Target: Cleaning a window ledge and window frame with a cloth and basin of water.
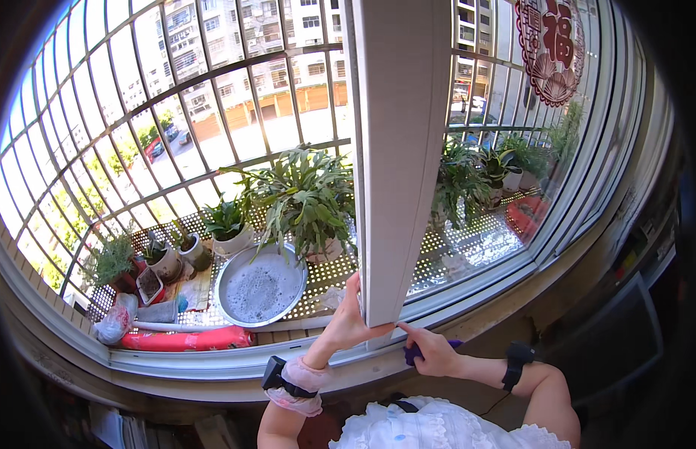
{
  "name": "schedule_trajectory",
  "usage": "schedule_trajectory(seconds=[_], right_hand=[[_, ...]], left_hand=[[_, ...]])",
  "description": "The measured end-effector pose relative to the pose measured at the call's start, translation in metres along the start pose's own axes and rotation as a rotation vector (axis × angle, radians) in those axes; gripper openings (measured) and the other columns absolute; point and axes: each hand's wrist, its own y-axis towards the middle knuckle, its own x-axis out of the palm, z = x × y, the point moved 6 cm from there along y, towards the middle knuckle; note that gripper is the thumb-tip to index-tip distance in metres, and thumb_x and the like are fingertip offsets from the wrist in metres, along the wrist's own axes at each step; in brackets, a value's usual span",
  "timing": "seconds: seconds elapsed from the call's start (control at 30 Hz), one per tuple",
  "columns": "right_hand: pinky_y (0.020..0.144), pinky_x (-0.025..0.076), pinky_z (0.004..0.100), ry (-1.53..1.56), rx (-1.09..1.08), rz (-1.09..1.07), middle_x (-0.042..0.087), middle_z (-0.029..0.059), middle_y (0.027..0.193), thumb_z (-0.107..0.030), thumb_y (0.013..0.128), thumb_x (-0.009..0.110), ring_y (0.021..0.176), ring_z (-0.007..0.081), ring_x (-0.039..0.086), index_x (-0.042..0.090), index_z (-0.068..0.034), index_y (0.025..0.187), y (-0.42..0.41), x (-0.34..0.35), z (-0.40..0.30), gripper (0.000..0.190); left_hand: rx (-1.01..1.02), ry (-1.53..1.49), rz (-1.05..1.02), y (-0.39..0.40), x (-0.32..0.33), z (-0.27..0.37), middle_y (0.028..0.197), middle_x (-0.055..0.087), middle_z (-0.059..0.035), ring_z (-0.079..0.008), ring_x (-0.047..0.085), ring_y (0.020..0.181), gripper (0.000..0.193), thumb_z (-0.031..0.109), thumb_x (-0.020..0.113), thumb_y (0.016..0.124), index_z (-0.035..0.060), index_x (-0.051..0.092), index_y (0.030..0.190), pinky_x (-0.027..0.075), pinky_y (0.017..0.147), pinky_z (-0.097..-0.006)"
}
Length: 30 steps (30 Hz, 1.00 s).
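Observation:
My left hand (351,322) grips the lower end of a white window sash frame (401,168). One finger runs up the frame's left edge and the thumb lies along its bottom edge. On the right of that lower corner, my right hand (435,353) has its index finger extended to the frame. A purple cloth (414,354) is bunched in the right hand's other fingers, partly hidden by them. Beyond the left hand, a metal basin (262,286) of sudsy water stands on a perforated metal shelf (320,280).
Potted plants (303,202) stand along the shelf inside metal window bars (205,76). In front lie a red roll (188,339), a grey cloth (158,312) and a plastic bag (117,320). The right glass pane bears a red paper-cut decoration (552,53). A window track (224,359) runs along the sill.

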Motion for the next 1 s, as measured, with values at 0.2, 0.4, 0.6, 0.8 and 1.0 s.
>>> schedule_trajectory(seconds=[0.2,0.4,0.6,0.8,1.0], right_hand=[[0.078,0.051,0.0385,0.225,0.096,-0.055,0.063,0.0129,0.087,0.002,0.066,0.053,0.082,0.033,0.063,0.007,-0.005,0.152,-0.001,0.037,0.0,0.097],[0.078,0.052,0.0397,0.265,0.127,-0.085,0.066,0.0118,0.085,0.0,0.071,0.053,0.08,0.0327,0.066,0.007,-0.011,0.154,-0.008,0.042,0.006,0.096],[0.073,0.051,0.0377,0.27,0.093,-0.159,0.065,0.0099,0.079,0.001,0.072,0.054,0.074,0.0292,0.065,0.01,-0.016,0.156,-0.001,0.041,0.003,0.096],[0.07,0.05,0.0356,0.418,0.018,-0.275,0.063,0.0085,0.072,0.003,0.069,0.051,0.066,0.0243,0.063,0.015,-0.022,0.156,0.017,0.05,-0.008,0.097],[0.067,0.049,0.0362,0.507,-0.016,-0.362,0.061,0.009,0.069,0.003,0.069,0.05,0.064,0.0245,0.06,0.012,-0.026,0.156,0.032,0.074,-0.026,0.1]], left_hand=[[0.05,0.065,0.075,-0.002,-0.007,0.009,0.131,0.046,-0.0183,-0.0279,0.049,0.123,0.1,0.02,0.087,0.067,0.0025,0.022,0.141,0.041,0.101,-0.0398],[0.001,-0.003,-0.003,-0.012,-0.007,-0.025,0.124,0.048,-0.0157,-0.0278,0.052,0.115,0.091,0.022,0.089,0.065,0.0024,0.031,0.133,0.041,0.098,-0.0397],[-0.075,-0.035,-0.124,-0.016,-0.016,-0.016,0.098,0.066,-0.0081,-0.02,0.063,0.092,0.045,0.013,0.086,0.066,0.001,0.066,0.104,0.048,0.088,-0.035],[-0.216,-0.063,-0.063,-0.031,-0.039,0.0,0.093,0.071,-0.0069,-0.0176,0.068,0.087,0.033,0.005,0.083,0.065,0.0027,0.071,0.095,0.053,0.078,-0.0309],[-0.318,-0.055,-0.036,-0.059,-0.069,-0.001,0.098,0.072,-0.0086,-0.0188,0.067,0.095,0.04,0.001,0.082,0.065,0.0004,0.07,0.103,0.054,0.083,-0.033]])
